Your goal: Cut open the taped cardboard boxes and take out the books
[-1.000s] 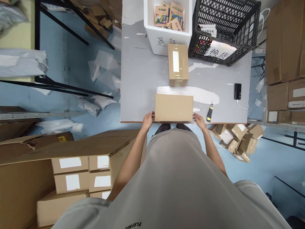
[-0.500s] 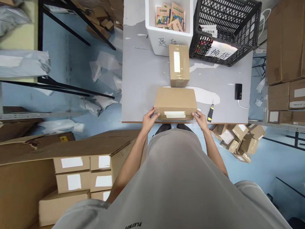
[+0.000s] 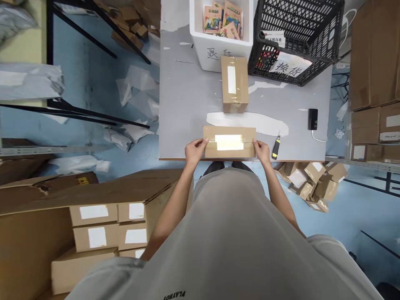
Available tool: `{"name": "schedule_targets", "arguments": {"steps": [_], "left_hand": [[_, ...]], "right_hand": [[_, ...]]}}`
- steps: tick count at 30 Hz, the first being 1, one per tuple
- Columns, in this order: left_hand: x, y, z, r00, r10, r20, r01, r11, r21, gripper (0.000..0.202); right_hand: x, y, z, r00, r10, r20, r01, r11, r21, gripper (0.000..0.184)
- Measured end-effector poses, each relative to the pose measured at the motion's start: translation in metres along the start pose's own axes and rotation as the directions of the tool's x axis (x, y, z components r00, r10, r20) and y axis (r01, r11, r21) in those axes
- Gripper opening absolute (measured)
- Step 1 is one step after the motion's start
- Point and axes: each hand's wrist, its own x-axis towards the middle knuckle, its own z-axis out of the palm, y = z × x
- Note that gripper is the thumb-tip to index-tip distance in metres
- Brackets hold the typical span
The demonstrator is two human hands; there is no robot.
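Observation:
A brown cardboard box lies at the table's front edge, its white label and a strip of clear tape facing up. My left hand grips its left end with thumb and fingers. At the opposite end, my right hand holds the box in the same way. Just beyond it, a second taped cardboard box with a white label stands against the white bin. A black and yellow utility knife lies to the right of my right hand, its blade showing.
At the back of the table are a white bin with several small colourful packs and a black plastic crate. A black device with a white cable lies at right. Bottom left, a large open carton holds several labelled boxes.
The box has been tipped toward me, so its labelled, taped face now points up. Both hands stayed at its ends and turned with it.

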Motion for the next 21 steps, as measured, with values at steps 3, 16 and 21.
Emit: {"name": "schedule_targets", "arguments": {"steps": [3, 16, 21], "left_hand": [[-0.005, -0.001, 0.001, 1.0, -0.028, -0.009, 0.028, 0.998, -0.051, 0.048], [0.002, -0.021, 0.026, 0.941, -0.334, 0.053, 0.335, 0.898, -0.286, 0.056], [-0.007, 0.003, 0.046, 0.943, -0.224, 0.246, 0.301, 0.889, -0.344, 0.056]], "right_hand": [[-0.012, -0.001, 0.001, 0.985, -0.116, -0.128, 0.115, 0.993, -0.017, 0.08], [-0.039, 0.024, 0.008, 0.937, -0.338, -0.086, 0.315, 0.927, -0.204, 0.065], [-0.024, 0.047, -0.039, 0.954, -0.218, -0.208, 0.19, 0.97, -0.149, 0.075]]}}
